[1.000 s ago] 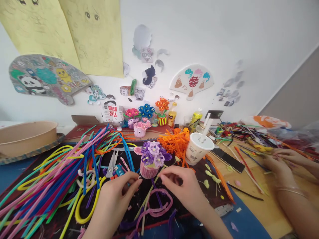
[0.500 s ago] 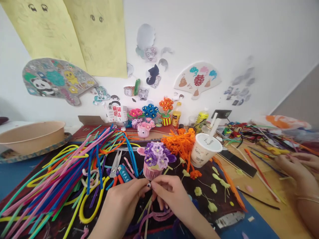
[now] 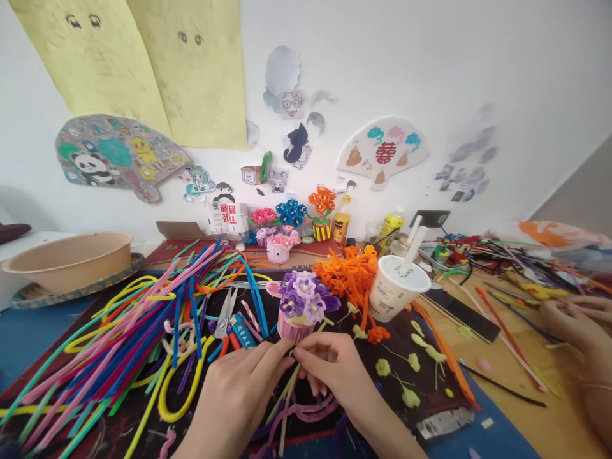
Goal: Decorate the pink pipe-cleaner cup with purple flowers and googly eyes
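Pinching a tiny piece [image 3: 292, 352], mostly hidden and too small to identify, in the left hand [image 3: 246, 386] at lower centre of the frame, with the right hand [image 3: 332, 366] close against it at the fingertips, impossible to tell whether gripping too. Seemingly amid delicate fingertip handling, just in front of the pink pot [image 3: 292, 329] with purple flowers [image 3: 306, 296], upright at the centre of the frame. Probably calling next for a light, steady pinch and care not to bump the pot just beyond.
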The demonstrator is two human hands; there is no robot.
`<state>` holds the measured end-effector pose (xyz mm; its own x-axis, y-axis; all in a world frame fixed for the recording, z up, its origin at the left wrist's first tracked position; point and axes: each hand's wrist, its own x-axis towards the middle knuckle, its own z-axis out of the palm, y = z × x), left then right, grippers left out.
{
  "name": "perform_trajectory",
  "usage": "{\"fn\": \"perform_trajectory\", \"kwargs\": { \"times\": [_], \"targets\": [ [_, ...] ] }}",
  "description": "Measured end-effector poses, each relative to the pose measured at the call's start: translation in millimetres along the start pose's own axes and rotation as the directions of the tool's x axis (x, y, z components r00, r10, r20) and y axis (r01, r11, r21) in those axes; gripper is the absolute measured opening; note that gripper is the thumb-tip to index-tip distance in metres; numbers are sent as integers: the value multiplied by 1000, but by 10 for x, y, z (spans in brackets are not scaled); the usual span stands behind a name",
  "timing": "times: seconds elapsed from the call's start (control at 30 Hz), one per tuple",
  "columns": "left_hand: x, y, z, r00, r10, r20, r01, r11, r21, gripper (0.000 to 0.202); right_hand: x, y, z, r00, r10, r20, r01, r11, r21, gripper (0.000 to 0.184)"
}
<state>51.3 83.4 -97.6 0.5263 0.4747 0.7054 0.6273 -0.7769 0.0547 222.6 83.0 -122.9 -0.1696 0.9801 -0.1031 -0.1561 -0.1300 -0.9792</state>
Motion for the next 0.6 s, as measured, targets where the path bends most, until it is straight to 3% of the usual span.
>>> {"fn": "perform_trajectory", "kwargs": {
  "times": [0.3,0.6],
  "targets": [
    [-59,20,27,995,-97,12,97,995,-29,16,-6,1,-9,998,-35,49,33,999,34,53],
    [-44,32,26,995,-96,12,96,990,-105,11,-11,5,-16,993,-59,105,57,998,22,52]
  ]
}}
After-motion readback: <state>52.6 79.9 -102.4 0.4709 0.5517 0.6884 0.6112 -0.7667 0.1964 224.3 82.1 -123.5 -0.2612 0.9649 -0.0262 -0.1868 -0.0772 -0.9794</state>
